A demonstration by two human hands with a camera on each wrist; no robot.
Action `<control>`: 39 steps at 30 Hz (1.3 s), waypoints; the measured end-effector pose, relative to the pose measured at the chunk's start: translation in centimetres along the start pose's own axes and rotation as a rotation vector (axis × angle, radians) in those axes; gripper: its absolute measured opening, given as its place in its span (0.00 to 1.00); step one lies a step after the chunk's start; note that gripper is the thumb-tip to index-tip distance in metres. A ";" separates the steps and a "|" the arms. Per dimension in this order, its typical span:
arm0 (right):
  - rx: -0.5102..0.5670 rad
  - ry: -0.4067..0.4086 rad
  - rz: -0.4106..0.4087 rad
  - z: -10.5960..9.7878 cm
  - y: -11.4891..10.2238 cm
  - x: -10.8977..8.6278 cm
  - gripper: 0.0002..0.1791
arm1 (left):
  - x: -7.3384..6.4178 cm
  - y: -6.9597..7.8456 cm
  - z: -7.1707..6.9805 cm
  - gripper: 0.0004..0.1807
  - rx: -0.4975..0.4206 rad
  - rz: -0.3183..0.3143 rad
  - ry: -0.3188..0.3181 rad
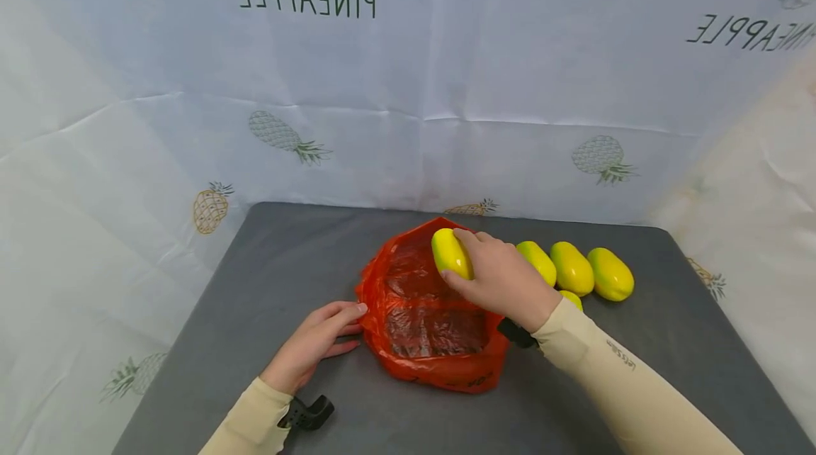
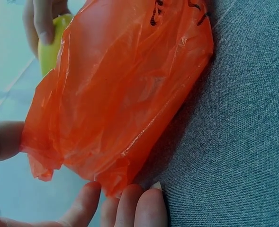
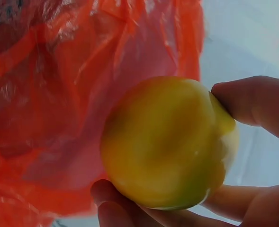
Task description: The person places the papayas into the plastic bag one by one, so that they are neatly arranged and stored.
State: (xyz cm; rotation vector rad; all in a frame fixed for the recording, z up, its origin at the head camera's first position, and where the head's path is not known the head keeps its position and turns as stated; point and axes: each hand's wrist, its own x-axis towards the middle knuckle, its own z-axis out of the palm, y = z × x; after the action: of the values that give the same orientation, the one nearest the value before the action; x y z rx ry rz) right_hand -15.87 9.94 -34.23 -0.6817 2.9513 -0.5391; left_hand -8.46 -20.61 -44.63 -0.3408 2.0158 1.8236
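Note:
An orange-red plastic bag (image 1: 440, 375) lies on the grey table with its mouth spread toward the camera. Over its upper right part, my right hand (image 1: 506, 278) grips a glossy yellow mango (image 1: 451, 254) between thumb and fingers. In the right wrist view, the mango (image 3: 165, 144) hangs before the bag's red film (image 3: 44, 104). At the bag's left rim is my left hand (image 1: 321, 334), its thumb touching the edge. The left wrist view shows that thumb and the fingertips apart, both against the bag (image 2: 120, 94).
Several more yellow mangoes, one of them (image 1: 610, 274) outermost, lie right of the bag, partly behind my right wrist. A white pineapple-print cloth (image 1: 421, 72) hangs behind and beside the grey table (image 1: 299, 249).

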 end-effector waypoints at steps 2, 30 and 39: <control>-0.017 -0.021 -0.004 0.5 -0.3 0.5 0.40 | 0.0 0.0 0.0 0.34 0.001 0.004 -0.001; -0.003 -0.122 -0.030 7.0 -2.6 5.7 0.32 | 0.8 2.2 -0.8 0.35 0.020 -0.044 -0.102; -0.001 -0.124 0.020 7.6 -3.2 6.3 0.34 | 1.9 3.0 -0.3 0.25 0.157 0.044 -0.040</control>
State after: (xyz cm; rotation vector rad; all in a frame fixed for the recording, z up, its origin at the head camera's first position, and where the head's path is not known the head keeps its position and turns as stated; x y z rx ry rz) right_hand -19.12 2.07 -40.13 -0.6590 2.8404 -0.4759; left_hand -11.49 -20.41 -42.76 -0.2136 2.1381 1.6703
